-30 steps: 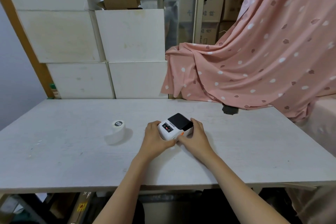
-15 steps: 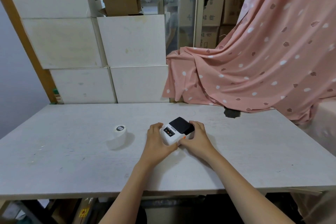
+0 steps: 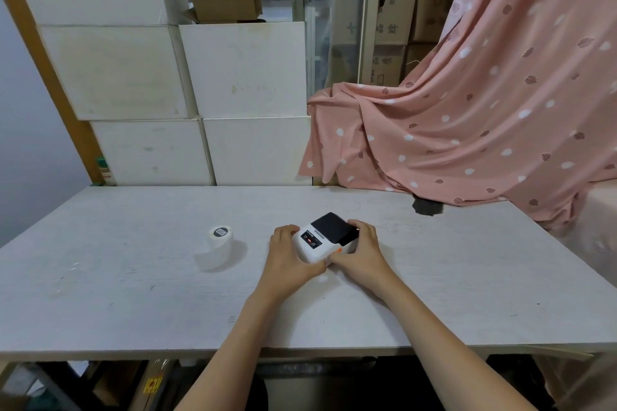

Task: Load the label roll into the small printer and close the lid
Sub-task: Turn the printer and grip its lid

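my left hand (image 3: 289, 257) and right hand (image 3: 361, 252) cup the small white plastic label printer with a black lid (image 3: 325, 237) from either side, fingers curled around its body, thumbs meeting at its near edge, lid down. it sits mid-table on the pale whitewashed wooden tabletop (image 3: 133, 294). the white label roll (image 3: 219, 242) stands upright on the table to my left, apart from the printer. a pink spotted cloth (image 3: 467, 127) drapes over the far right corner.
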A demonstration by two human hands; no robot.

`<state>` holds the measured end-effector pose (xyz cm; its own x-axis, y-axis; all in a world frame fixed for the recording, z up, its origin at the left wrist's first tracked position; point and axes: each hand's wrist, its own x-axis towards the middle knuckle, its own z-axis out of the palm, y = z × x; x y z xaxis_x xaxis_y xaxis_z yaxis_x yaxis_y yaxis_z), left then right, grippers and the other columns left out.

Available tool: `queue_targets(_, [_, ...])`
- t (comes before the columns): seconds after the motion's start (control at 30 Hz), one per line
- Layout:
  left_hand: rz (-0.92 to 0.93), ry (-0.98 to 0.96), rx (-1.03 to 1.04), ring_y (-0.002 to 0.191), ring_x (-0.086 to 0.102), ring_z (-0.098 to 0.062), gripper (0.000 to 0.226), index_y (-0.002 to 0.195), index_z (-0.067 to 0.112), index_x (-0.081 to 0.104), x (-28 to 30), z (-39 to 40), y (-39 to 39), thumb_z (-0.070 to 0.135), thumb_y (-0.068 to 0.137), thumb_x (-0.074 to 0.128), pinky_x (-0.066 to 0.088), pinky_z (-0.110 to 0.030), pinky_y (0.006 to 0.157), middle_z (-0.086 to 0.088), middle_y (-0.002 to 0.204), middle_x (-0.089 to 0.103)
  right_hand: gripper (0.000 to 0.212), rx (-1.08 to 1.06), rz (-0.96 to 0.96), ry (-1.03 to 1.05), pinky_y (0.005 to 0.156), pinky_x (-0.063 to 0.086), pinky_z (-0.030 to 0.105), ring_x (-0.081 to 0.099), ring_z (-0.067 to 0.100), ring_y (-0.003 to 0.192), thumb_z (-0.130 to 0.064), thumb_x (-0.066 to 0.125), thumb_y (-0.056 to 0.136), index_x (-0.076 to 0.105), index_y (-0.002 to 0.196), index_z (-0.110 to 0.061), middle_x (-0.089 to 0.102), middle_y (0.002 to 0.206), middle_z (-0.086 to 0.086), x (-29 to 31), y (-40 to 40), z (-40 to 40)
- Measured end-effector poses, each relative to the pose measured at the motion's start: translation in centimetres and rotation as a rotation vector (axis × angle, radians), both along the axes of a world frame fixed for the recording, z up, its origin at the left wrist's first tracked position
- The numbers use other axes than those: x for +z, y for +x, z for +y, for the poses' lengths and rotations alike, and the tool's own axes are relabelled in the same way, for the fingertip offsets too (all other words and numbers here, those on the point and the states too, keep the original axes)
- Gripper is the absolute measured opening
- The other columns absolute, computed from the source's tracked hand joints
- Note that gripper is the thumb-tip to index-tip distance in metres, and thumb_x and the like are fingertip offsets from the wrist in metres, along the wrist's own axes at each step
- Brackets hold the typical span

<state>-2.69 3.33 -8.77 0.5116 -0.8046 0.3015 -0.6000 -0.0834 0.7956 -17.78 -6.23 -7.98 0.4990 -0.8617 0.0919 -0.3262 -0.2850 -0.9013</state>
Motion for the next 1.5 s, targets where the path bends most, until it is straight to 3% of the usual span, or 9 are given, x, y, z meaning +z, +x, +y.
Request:
queue_targets(0.17, [-0.005, -0.002, 0.005, 0.116, 0.043, -0.007, 0.083, 0.128, 0.019, 0.044, -0.2, 0.0, 0.1, 0.047, 0.059, 0.083, 0.034, -0.012, 0.085, 0.012, 0.122, 0.043, 0.110, 0.021, 0.008, 0.045, 0.114, 0.035, 0.033, 0.030, 0.009, 0.137, -0.025, 0.084, 0.065, 0.021, 0.155, -0.026, 0.024, 0.146, -0.010, 0.4, 0.2, 0.0])
queue_targets(0.53, [0.005, 0.003, 0.014, 0.116, 0.044, -0.007, 0.085, 0.129, 0.019, 0.044, -0.1, 0.0, 0.0, 0.046, 0.060, 0.084, 0.034, -0.017, 0.088, 0.013, 0.121, 0.043, 0.118, 0.011, 0.061, 0.046, 0.102, 0.031, 0.022, 0.027, 0.013, 0.140, -0.021, 0.088, 0.069, 0.010, 0.158, -0.020, 0.013, 0.149, -0.005, 0.5, 0.4, -0.3])
queue_targets(0.77, [0.004, 0.002, 0.013, 0.115, 0.044, -0.007, 0.082, 0.126, 0.021, 0.044, -0.1, 0.1, -0.1, 0.047, 0.059, 0.083, 0.035, -0.018, 0.089, 0.012, 0.120, 0.043, 0.118, 0.008, 0.063, 0.013, 0.102, 0.032, 0.022, 0.030, 0.008, 0.130, -0.023, 0.087, 0.071, 0.007, 0.158, -0.024, 0.013, 0.150, -0.007, 0.3, 0.0, -0.2])
queue_targets(0.87, [0.010, 0.004, 0.012, 0.115, 0.044, -0.007, 0.078, 0.125, 0.022, 0.045, -0.1, 0.1, 0.0, 0.040, 0.060, 0.084, 0.035, -0.016, 0.087, 0.013, 0.120, 0.043, 0.112, 0.062, 0.085, -0.028, 0.108, 0.034, 0.024, 0.031, 0.012, 0.139, -0.023, 0.082, 0.075, 0.008, 0.159, -0.025, 0.013, 0.151, -0.007, 0.2, -0.1, -0.2])
queue_targets(1.07, [0.044, 0.046, -0.039, 0.120, 0.049, -0.007, 0.081, 0.135, 0.022, 0.049, 0.1, 0.2, 1.0, 0.033, 0.062, 0.084, 0.041, -0.024, 0.096, 0.012, 0.129, 0.048, 0.116, 0.267, 0.318, -0.009, 0.110, 0.042, 0.036, 0.045, 0.017, 0.130, -0.036, 0.089, 0.067, 0.016, 0.157, -0.040, 0.024, 0.145, -0.006, 4.1, -2.3, -3.3])
queue_targets(1.13, [0.059, 0.072, -0.083, 0.120, 0.052, -0.008, 0.079, 0.135, 0.022, 0.051, 0.6, 0.1, 1.6, 0.025, 0.064, 0.085, 0.041, -0.023, 0.096, 0.011, 0.130, 0.051, 0.105, 0.345, 0.416, -0.048, 0.106, 0.047, 0.034, 0.049, 0.015, 0.125, -0.032, 0.087, 0.071, 0.025, 0.155, -0.039, 0.028, 0.145, -0.004, 5.6, -2.6, -4.0])
queue_targets(1.2, [0.047, 0.108, -0.124, 0.123, 0.053, -0.008, 0.079, 0.136, 0.021, 0.051, 1.1, 0.0, 2.0, 0.022, 0.064, 0.085, 0.041, -0.019, 0.094, 0.011, 0.131, 0.051, 0.099, 0.384, 0.494, -0.113, 0.111, 0.042, 0.035, 0.044, 0.015, 0.132, -0.032, 0.086, 0.073, 0.030, 0.155, -0.036, 0.031, 0.147, -0.005, 6.5, -2.2, -4.4])
queue_targets(1.33, [0.016, 0.207, -0.164, 0.122, 0.050, -0.006, 0.088, 0.139, 0.023, 0.046, 2.2, -0.4, 2.1, 0.035, 0.061, 0.086, 0.040, -0.009, 0.082, 0.013, 0.132, 0.047, 0.099, 0.469, 0.685, -0.259, 0.114, 0.036, 0.034, 0.041, 0.017, 0.138, -0.038, 0.087, 0.074, 0.032, 0.156, -0.027, 0.037, 0.151, -0.003, 8.3, -0.6, -4.9])
queue_targets(1.5, [-0.208, 0.342, -0.203, 0.117, 0.051, -0.014, 0.083, 0.135, 0.016, 0.050, 4.1, -1.6, 3.3, 0.038, 0.065, 0.088, 0.044, -0.027, 0.097, 0.003, 0.129, 0.051, 0.097, 0.530, 0.916, -0.414, 0.111, 0.041, 0.038, 0.044, 0.019, 0.136, -0.044, 0.087, 0.071, 0.037, 0.153, -0.025, 0.042, 0.150, -0.006, 10.9, 1.6, -5.2])
